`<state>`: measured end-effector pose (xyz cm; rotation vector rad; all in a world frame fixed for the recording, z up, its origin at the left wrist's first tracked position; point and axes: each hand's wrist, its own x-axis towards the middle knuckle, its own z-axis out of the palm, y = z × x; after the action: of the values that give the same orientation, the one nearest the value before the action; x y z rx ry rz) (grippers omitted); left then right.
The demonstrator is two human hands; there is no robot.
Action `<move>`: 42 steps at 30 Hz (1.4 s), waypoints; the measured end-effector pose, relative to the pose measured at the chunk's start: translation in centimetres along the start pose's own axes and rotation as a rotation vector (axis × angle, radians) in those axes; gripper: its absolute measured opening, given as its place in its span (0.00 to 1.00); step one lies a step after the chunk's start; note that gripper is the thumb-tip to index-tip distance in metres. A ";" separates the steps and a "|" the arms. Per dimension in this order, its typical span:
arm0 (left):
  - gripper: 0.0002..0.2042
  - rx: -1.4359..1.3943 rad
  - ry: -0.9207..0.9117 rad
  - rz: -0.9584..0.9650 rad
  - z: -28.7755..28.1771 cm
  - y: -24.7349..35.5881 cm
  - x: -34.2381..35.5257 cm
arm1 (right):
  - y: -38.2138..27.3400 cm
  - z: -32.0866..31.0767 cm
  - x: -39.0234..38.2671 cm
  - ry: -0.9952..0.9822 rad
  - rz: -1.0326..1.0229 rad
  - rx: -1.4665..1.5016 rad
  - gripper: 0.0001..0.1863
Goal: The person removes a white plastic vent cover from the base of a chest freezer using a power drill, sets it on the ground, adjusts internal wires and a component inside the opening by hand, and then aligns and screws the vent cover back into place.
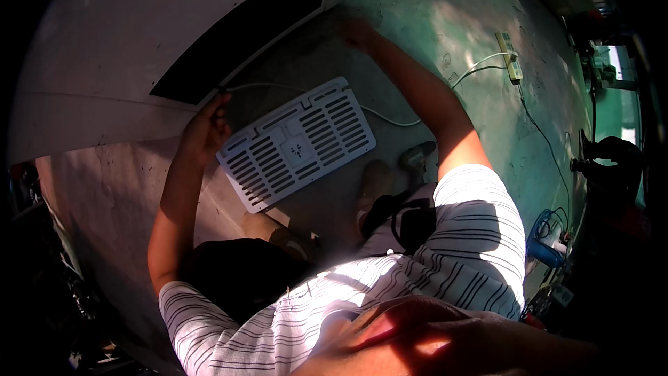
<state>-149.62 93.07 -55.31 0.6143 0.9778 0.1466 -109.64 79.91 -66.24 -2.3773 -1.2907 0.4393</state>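
Observation:
My left hand [207,127] is beside the lower left corner of a large white appliance [139,49], close to the left edge of a slotted panel. Its fingers are bent and apart, with nothing visible in them. My right hand [357,33] reaches far forward to the appliance's right lower corner; deep shadow hides its fingers. Between my arms the white slotted plastic panel [296,145] sits tilted, just in front of my feet, touched by neither hand as far as I can see. A long dark opening [243,31] runs along the appliance's lower side.
A pale cord [390,120] runs behind the panel toward a power strip [510,58] on the floor at right. A cordless drill [416,158] lies by my right foot [376,179]. A blue tool [545,242] with a cord lies farther right. Dark clutter lines both sides.

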 end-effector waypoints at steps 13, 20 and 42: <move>0.11 0.044 -0.004 -0.012 0.2 -0.3 0.3 | -6.3 -7.7 5.8 0.365 0.169 1.308 0.15; 0.12 0.018 0.024 -0.028 -1.2 -0.7 0.7 | -5.4 -7.8 7.2 0.285 0.216 1.521 0.11; 0.10 0.051 0.001 -0.034 0.5 -1.0 1.1 | 2.5 0.2 2.6 0.346 -0.021 0.312 0.19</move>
<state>-148.77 92.45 -56.46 0.6442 0.9950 0.0919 -106.62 80.93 -67.83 -2.0649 -1.0078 0.1929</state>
